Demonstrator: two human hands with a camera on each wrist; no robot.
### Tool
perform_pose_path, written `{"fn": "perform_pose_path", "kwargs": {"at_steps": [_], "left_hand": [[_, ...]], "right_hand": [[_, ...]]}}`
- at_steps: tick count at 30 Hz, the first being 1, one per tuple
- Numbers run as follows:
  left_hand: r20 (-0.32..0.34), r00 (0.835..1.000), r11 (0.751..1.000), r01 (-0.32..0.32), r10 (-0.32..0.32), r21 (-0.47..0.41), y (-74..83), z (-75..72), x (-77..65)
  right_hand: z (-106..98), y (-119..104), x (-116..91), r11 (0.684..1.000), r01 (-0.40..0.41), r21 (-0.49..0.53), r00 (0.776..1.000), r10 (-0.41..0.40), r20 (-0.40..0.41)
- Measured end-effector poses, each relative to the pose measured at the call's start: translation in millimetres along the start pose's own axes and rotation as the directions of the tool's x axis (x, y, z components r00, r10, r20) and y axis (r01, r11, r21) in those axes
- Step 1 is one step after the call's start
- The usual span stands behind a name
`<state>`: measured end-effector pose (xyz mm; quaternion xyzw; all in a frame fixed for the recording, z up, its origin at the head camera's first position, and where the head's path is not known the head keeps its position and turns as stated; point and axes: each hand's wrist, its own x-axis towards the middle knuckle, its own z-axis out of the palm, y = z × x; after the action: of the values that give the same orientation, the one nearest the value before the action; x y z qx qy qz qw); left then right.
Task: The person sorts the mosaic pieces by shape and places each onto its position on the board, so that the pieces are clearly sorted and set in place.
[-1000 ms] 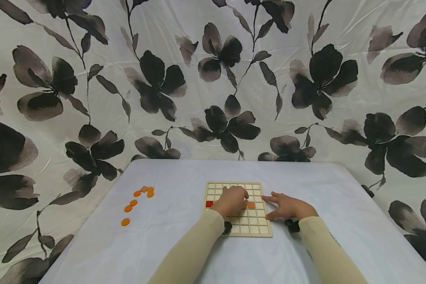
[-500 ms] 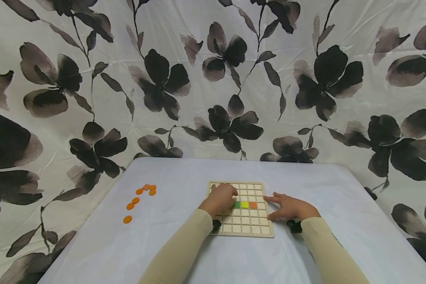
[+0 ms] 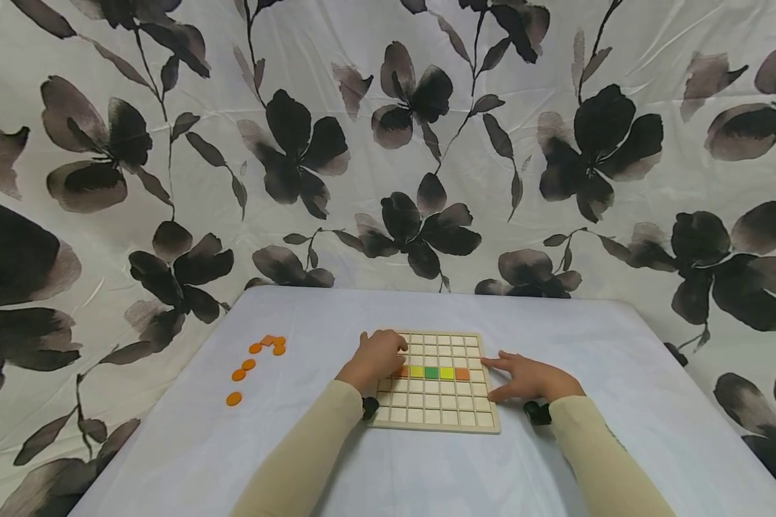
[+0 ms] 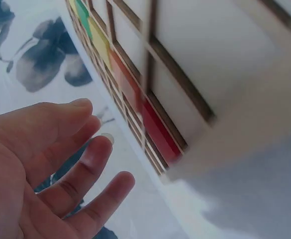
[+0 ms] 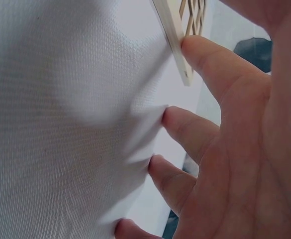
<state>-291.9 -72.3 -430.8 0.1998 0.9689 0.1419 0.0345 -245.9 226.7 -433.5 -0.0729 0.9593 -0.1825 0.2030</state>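
A pale wooden grid board (image 3: 433, 416) lies on the table, with one row of coloured square tiles across its middle. In the head view an orange tile (image 3: 462, 374), yellow tile (image 3: 447, 373) and green tile (image 3: 431, 373) show in that row. A red tile (image 4: 160, 132) sits at the row's left end in the left wrist view. Above the board's left edge is my left hand (image 3: 376, 357), its fingers loosely bent around nothing. My right hand (image 3: 527, 376) rests at the right side, spread fingers on the cloth and a fingertip (image 5: 192, 46) touching the board's edge.
Several round orange discs (image 3: 234, 398) and an orange square piece (image 3: 268, 340) lie scattered on the left of the white-covered table (image 3: 543, 467). A floral cloth (image 3: 336, 158) hangs behind the table.
My left hand has moved leftward across the board from its middle to its left edge, uncovering the green, yellow and orange tiles. The right hand stays at the board's right edge.
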Motion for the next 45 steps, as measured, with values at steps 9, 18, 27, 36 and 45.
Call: {"fn": "perform_pose_path", "kwargs": {"at_steps": [9, 18, 27, 36, 45], "left_hand": [[-0.031, 0.996, 0.997, 0.08, -0.079, 0.016, -21.7, -5.1, -5.7], [-0.088, 0.988, 0.991, 0.128, -0.125, 0.026, -42.1, -12.4, -13.5], [-0.1, 0.98, 0.984, 0.174, -0.17, 0.035, -63.2, -15.6, -20.2], [-0.084, 0.966, 0.969, 0.248, -0.245, 0.021, -90.3, -22.8, -28.2], [-0.068, 0.956, 0.958, 0.284, -0.285, -0.026, -113.1, -30.5, -37.1]], "right_hand": [[1, 2, 3, 1.0, 0.012, -0.01, 1.0, -0.012, 0.008], [1, 2, 3, 1.0, 0.003, 0.009, 1.0, -0.003, 0.013], [4, 5, 5, 1.0, 0.011, 0.002, 1.0, -0.011, 0.006], [1, 1, 3, 0.999, 0.032, -0.02, 0.999, -0.032, 0.002], [3, 1, 2, 1.0, 0.018, -0.004, 1.0, -0.018, 0.005]]}}
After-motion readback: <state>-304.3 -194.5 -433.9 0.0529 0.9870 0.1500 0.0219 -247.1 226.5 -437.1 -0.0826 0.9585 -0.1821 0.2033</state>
